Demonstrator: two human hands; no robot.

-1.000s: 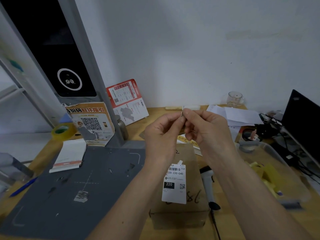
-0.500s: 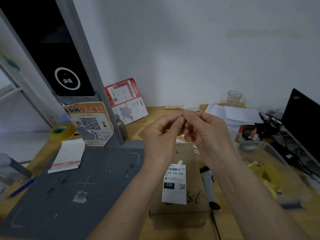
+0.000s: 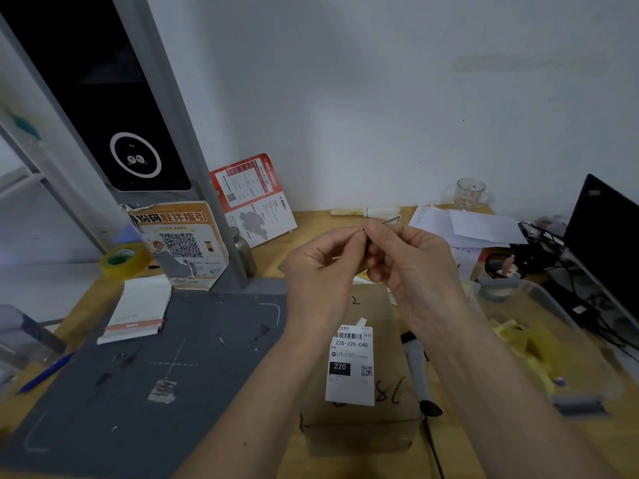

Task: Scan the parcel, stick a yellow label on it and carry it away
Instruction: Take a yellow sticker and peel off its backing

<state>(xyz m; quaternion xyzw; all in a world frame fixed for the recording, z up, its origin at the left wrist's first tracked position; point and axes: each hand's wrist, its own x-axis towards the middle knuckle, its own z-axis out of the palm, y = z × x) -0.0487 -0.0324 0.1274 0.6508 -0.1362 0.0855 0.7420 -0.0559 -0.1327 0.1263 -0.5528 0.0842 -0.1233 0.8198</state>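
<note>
Both hands meet above a cardboard parcel (image 3: 359, 420). The left hand (image 3: 321, 271) and right hand (image 3: 411, 267) pinch something tiny, too small to identify.

Parcel (image 3: 359, 392): brown cardboard box, flat on the desk (image 3: 311, 223) just right of the grey mat, below my hands. White shipping label (image 3: 350, 366) on top, barcode and "220-220-C40" readable, top tab curling up. Handwritten marks on the cardboard. Yellow labels (image 3: 529, 344) loose in the clear tray, right.

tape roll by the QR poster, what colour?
Yellowish clear tape roll with a green core, clearest in the head view.
</note>
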